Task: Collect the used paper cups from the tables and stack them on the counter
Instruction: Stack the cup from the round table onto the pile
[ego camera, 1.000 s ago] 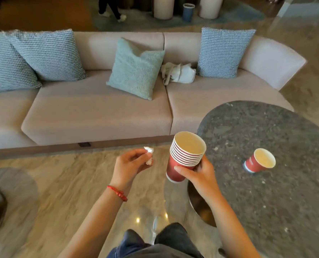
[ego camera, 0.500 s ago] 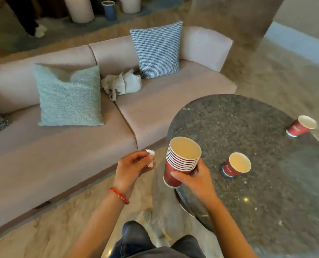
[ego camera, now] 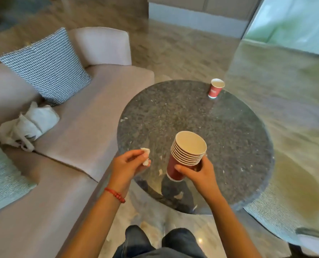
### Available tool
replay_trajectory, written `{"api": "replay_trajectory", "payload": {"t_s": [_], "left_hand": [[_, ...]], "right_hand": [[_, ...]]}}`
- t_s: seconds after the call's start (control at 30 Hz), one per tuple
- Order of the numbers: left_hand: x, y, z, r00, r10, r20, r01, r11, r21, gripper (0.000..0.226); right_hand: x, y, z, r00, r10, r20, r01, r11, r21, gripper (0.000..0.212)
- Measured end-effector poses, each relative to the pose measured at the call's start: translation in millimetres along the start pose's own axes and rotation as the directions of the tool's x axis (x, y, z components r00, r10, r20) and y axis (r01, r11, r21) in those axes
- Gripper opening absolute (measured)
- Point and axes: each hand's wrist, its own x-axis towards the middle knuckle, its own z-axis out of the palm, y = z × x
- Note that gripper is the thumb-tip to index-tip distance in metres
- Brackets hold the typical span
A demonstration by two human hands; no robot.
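Note:
My right hand (ego camera: pixel 198 173) grips a stack of several nested red paper cups (ego camera: pixel 185 157) by its lower side, holding it tilted over the near part of the round dark stone table (ego camera: pixel 173 112). My left hand (ego camera: pixel 128 164) pinches a small crumpled white tissue (ego camera: pixel 145 156) just left of the stack, at the table's near left edge. One single red paper cup (ego camera: pixel 216 88) stands upright at the table's far right rim, well beyond both hands.
A beige sofa (ego camera: pixel 91 112) runs along the left, touching the table's left side, with a checked pillow (ego camera: pixel 46 66) and a white cloth bag (ego camera: pixel 28 127) on it. Polished marble floor surrounds the table. A white cabinet base (ego camera: pixel 196 17) stands at the back.
My view has swung right, so the sofa slid left and the table is centred. The cup that stood just right of the stack is no longer visible. Both hands keep their holds.

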Motion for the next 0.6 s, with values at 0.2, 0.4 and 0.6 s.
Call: {"api": "replay_trajectory", "payload": {"t_s": [0.2,0.4,0.6], "left_hand": [[22,5,36,0.995,-0.017,0.102,0.013,0.999,0.037,0.011],[42,3,62,0.991,-0.04,0.128,0.031,0.997,0.068,0.011],[67,-3,71,0.992,-0.065,0.104,0.058,0.996,0.066,0.011]], "right_hand": [[16,4,-25,0.995,-0.009,-0.103,0.008,1.0,-0.007,0.068],[44,15,-53,0.985,-0.022,-0.168,0.023,1.0,-0.001,0.065],[81,27,-65,0.967,-0.035,-0.253,0.035,0.999,-0.006,0.066]]}}
